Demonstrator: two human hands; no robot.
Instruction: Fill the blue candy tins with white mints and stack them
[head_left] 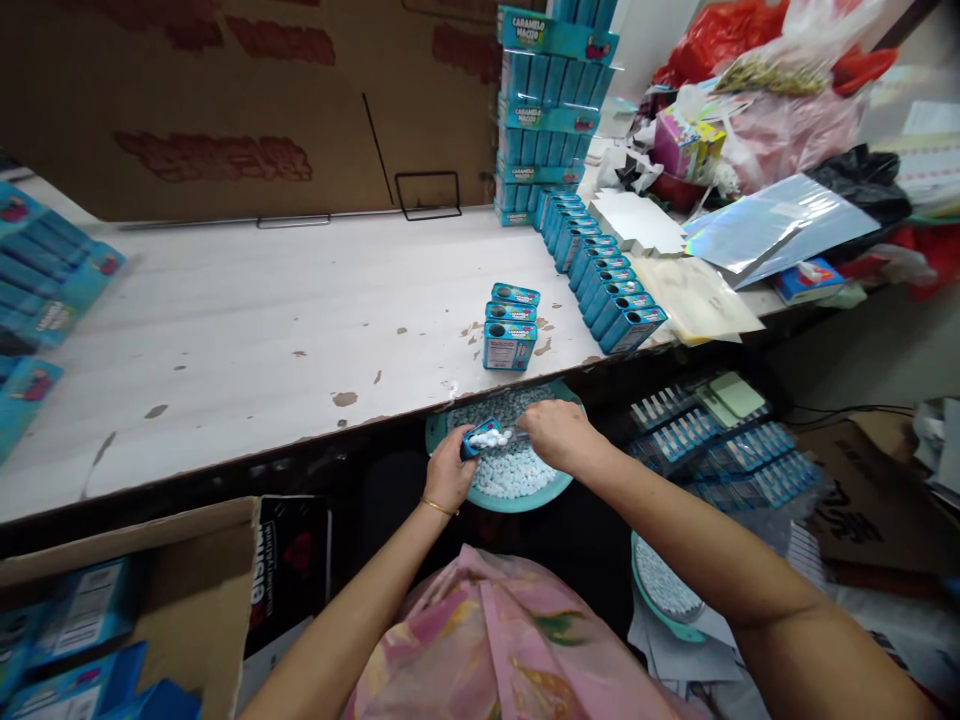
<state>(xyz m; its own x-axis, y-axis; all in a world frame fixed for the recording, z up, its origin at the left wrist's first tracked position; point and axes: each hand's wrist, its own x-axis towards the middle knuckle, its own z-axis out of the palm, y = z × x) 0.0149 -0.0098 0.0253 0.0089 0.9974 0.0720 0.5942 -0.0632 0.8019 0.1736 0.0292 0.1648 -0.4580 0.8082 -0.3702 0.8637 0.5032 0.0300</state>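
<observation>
My left hand is wrapped round a small blue candy box, tilted over a green basin. Small white candies lie heaped at its opening. The basin is full of pale candy pellets. My right hand is closed just right of the box, above the basin, with its fingers pinched on what looks like a scoop; the candies hide most of it. Three blue boxes stand upright in a short row on the white table, beyond my hands.
On the white table, a long row of blue boxes runs to stacked display packs. More packs stand left. A carton is lower left; a second basin and bagged boxes are right.
</observation>
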